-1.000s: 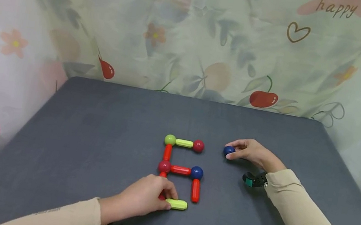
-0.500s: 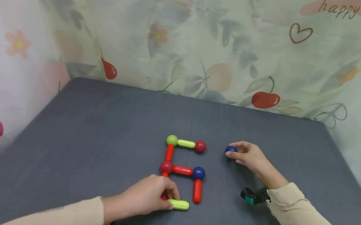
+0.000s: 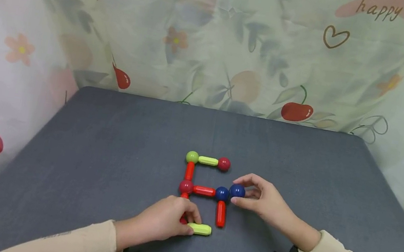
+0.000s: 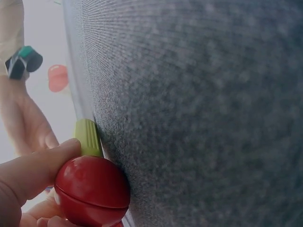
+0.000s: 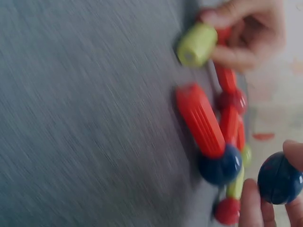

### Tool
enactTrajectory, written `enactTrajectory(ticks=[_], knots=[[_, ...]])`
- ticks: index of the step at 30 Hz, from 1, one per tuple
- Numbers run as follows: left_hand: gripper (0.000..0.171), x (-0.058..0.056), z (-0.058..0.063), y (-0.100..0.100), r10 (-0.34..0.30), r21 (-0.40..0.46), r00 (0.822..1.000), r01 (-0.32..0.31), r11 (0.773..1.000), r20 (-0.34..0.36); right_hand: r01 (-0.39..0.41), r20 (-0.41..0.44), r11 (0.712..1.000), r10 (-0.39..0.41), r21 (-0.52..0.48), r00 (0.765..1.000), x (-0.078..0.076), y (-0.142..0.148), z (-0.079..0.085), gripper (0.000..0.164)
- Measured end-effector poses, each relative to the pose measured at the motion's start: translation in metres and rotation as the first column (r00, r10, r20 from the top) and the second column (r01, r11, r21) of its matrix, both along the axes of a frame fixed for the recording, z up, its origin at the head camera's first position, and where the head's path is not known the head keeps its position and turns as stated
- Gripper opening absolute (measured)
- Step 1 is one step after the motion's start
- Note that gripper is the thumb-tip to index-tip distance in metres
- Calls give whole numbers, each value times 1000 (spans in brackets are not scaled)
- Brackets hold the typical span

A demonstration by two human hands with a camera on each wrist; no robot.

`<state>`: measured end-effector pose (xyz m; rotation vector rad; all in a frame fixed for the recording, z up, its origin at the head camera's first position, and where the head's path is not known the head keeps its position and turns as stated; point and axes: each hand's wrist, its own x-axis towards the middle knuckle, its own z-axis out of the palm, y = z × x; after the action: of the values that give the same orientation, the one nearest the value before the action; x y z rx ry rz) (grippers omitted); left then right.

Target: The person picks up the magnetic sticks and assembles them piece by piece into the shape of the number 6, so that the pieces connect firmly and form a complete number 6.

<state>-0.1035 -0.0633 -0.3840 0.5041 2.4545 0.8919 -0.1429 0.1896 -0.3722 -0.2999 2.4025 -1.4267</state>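
Observation:
At the near end of a chain of rods and balls, my left hand (image 3: 160, 220) pinches a lime rod (image 3: 201, 229). Under those fingers, the left wrist view shows a red ball (image 4: 93, 189) joined to the rod's end. My right hand (image 3: 273, 202) holds a loose blue ball (image 3: 237, 190) between thumb and fingers. It sits just right of a second blue ball (image 3: 222, 193) that belongs to the chain. From that second ball a red rod (image 3: 221, 215) points toward the person, its near end close to the lime rod's free end.
Farther back, the chain has a middle red ball (image 3: 186, 186), a lime ball (image 3: 192, 157), a lime crossbar rod (image 3: 208, 161) and a red end ball (image 3: 224, 164). All lie on a dark grey table (image 3: 123, 139). A patterned curtain (image 3: 224, 40) hangs behind it.
My right hand has carried the loose blue ball left and toward the person, from beside the red end ball to the chain's blue ball. My left hand has stayed on the lime rod.

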Motion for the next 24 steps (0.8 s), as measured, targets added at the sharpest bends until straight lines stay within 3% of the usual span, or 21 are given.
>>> enactTrajectory(ticks=[4, 13, 24], knots=[[17, 0, 0, 0, 0, -1, 1000, 0, 1000, 3, -55, 16, 997, 55, -48, 998, 15, -7, -2, 42], [16, -1, 0, 1, -6, -5, 1000, 6, 1000, -2, -158, -31, 987, 159, 36, 987, 40, -15, -14, 36], [16, 0, 0, 1, -3, -7, 1000, 3, 1000, 5, -172, 3, 984, 172, 40, 985, 51, -17, -25, 34]])
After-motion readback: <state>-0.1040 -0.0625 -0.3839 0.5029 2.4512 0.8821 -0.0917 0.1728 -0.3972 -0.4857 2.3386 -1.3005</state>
